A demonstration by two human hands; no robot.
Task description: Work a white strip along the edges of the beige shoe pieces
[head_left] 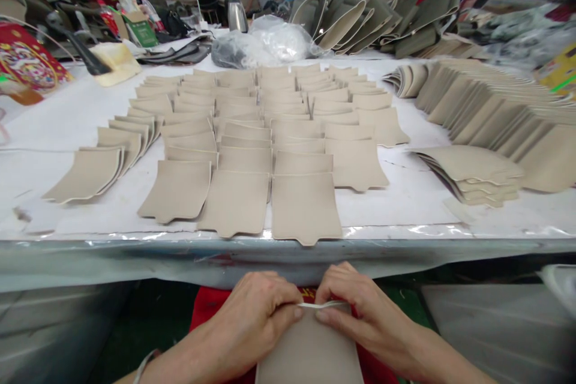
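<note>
A beige leather-like panel [312, 348] lies over my lap, its far edge pale and slightly wavy. My left hand [265, 306] pinches that edge between thumb and bent fingers, left of its middle. On the other side, my right hand [346, 300] grips the same edge, thumb on top and fingers curled behind. A short gap separates the two thumbs. The panel's near end runs out of the picture. Beyond my hands, a similar panel [306, 207] with a small tab on its near edge rests at the front of the table.
The white-covered table [396, 210] bears overlapping rows of beige panels [245, 159]. A long leaning row [490, 108] and a flat stack [472, 171] stand at right. Clear plastic bags [270, 42], a kettle [236, 15] and a brush [85, 51] are farther back. Several people work behind.
</note>
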